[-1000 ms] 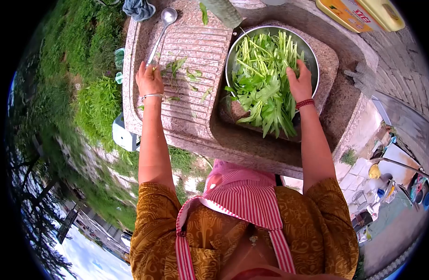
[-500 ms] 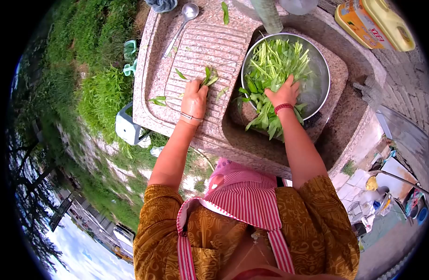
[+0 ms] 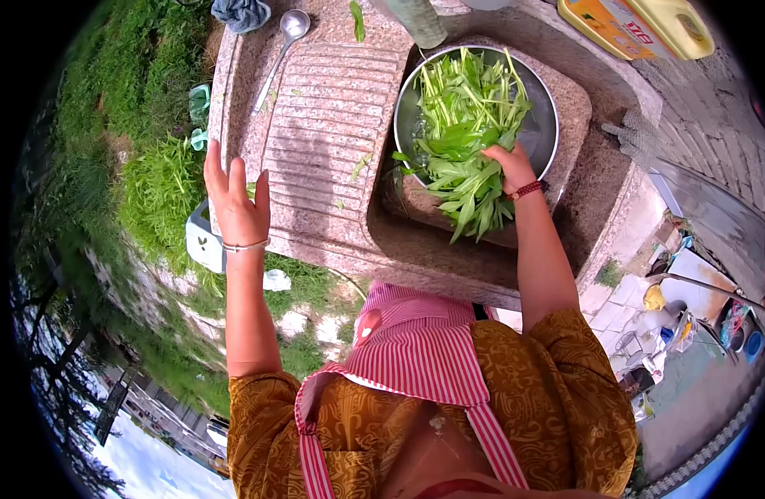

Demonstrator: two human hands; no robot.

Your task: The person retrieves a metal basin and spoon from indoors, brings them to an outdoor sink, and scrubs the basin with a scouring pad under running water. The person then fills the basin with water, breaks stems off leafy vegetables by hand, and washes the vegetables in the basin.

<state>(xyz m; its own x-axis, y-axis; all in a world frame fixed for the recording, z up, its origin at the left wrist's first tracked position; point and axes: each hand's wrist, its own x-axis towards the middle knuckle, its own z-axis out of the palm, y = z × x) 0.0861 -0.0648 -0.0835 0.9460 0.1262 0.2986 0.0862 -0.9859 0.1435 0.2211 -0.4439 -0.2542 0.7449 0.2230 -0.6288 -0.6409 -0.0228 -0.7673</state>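
Leafy greens (image 3: 470, 125) with long pale stems fill a round metal basin (image 3: 547, 104) in the stone sink, and some leaves hang over its near rim. My right hand (image 3: 517, 170) is at the right side of the bunch, thumb on top, gripping leaves; its other fingers are partly hidden. My left hand (image 3: 239, 208) is raised at the left edge of the ribbed drainboard (image 3: 328, 116), fingers spread and nothing visible in it. A few loose leaf bits (image 3: 362, 166) stick to the ribs.
A metal ladle (image 3: 280, 58) lies on the drainboard's far left, near a grey-blue cloth (image 3: 241, 13). A yellow jug (image 3: 640, 27) stands beyond the sink's right side. A grey-white stool (image 3: 204, 241) is beside the sink on the left, near grass.
My left hand has swung left from the drainboard and opened; the leaves it held are gone from it. My right hand has shifted to the greens' right side. The view has shifted slightly.
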